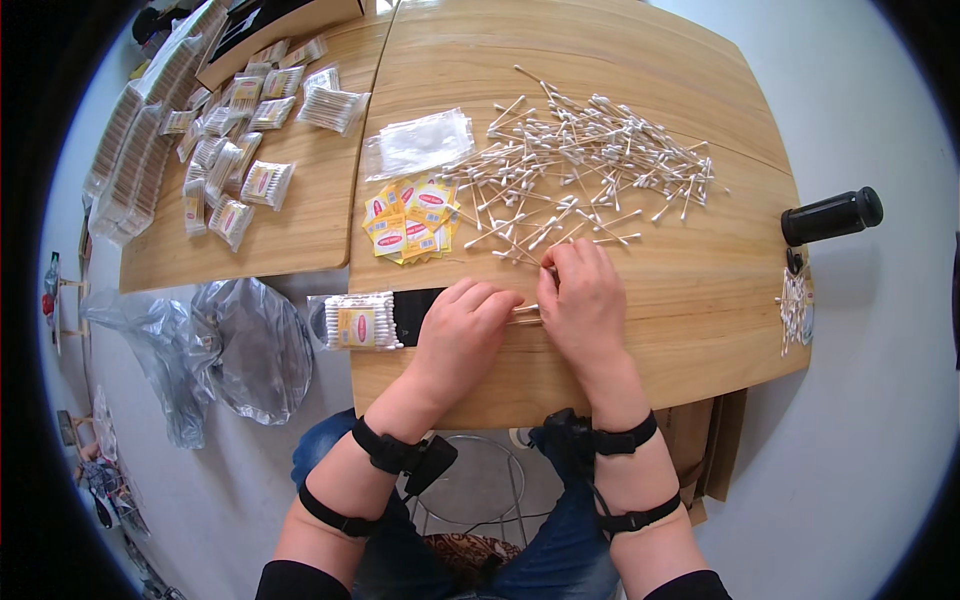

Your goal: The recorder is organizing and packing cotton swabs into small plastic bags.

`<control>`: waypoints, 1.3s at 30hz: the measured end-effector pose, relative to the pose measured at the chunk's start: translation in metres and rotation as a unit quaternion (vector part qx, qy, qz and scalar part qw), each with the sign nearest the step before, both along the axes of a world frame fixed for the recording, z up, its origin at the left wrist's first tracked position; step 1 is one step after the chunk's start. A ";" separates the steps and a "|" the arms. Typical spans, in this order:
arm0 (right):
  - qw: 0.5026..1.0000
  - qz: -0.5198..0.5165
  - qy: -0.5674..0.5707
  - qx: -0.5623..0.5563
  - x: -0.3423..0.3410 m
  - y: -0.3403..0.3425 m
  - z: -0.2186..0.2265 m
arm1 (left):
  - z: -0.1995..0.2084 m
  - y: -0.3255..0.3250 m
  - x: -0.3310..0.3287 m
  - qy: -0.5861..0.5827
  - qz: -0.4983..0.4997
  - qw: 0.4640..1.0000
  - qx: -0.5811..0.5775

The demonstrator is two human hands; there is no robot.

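My left hand [464, 325] is closed near the table's front edge. A few cotton swabs [525, 315] stick out from its fingertips toward my right hand. My right hand [585, 300] has its fingers pinched together at the near edge of the loose swab heap [590, 150], where a swab stick meets the fingertips. Left of my left hand lies a clear bag of cotton swabs [360, 322] with a yellow label card showing. A flat black piece [415, 315] extends from beside that bag to under my left hand.
Yellow label cards [410, 220] and flat clear bags [420, 145] lie left of the heap. Several filled swab packs [268, 184] cover the left table, beside stacked clear trays [125, 165]. A black cylinder [832, 216] and more swabs [795, 305] are at the right edge.
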State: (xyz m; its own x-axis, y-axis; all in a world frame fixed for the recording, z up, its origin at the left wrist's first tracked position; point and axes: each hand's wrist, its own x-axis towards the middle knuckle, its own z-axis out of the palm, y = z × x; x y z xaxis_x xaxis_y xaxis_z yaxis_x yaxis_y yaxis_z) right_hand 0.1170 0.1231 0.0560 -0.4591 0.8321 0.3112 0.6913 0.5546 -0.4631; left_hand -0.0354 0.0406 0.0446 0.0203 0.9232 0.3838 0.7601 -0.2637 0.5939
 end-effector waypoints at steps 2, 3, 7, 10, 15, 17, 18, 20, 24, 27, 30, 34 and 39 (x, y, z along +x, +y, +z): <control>1.000 0.010 0.006 -0.021 0.006 -0.001 0.001 | 0.000 -0.002 -0.003 -0.011 -0.009 1.000 -0.016; 1.000 0.010 0.006 -0.021 0.010 -0.002 0.002 | 0.000 -0.002 -0.004 -0.011 -0.008 1.000 -0.016; 0.995 0.065 0.026 -0.068 0.026 -0.006 0.006 | 0.004 -0.004 -0.007 -0.066 0.014 0.998 -0.003; 0.993 0.075 0.043 -0.080 0.029 -0.007 0.006 | 0.006 -0.003 -0.007 -0.076 0.046 0.996 0.010; 0.996 0.044 0.055 -0.051 0.027 -0.008 0.007 | 0.007 0.000 -0.006 -0.027 0.062 0.997 0.025; 0.992 0.089 0.055 -0.071 0.028 -0.007 0.005 | 0.003 0.002 -0.003 0.041 0.039 0.998 0.021; 0.992 0.089 0.055 -0.071 0.029 -0.008 0.005 | 0.001 0.001 -0.002 0.041 0.039 0.998 0.021; 0.985 0.065 0.101 -0.125 0.029 -0.011 0.006 | -0.001 -0.002 -0.002 0.060 0.011 0.998 0.001; 0.996 -0.045 0.048 -0.061 0.045 -0.002 0.014 | 0.004 -0.003 0.000 0.004 -0.015 1.000 -0.016; 0.994 -0.083 0.022 -0.064 0.051 0.002 0.007 | 0.008 -0.004 0.000 -0.010 -0.049 0.999 -0.022; 0.997 -0.072 -0.018 -0.037 0.044 0.001 0.006 | 0.006 -0.004 0.001 -0.028 -0.043 0.998 -0.025; 0.998 -0.024 0.017 -0.061 0.037 -0.003 0.003 | 0.003 -0.004 0.000 -0.044 -0.004 0.999 -0.018; 0.998 0.014 0.018 -0.063 0.036 -0.005 0.007 | 0.007 0.000 -0.003 -0.011 0.030 0.999 0.007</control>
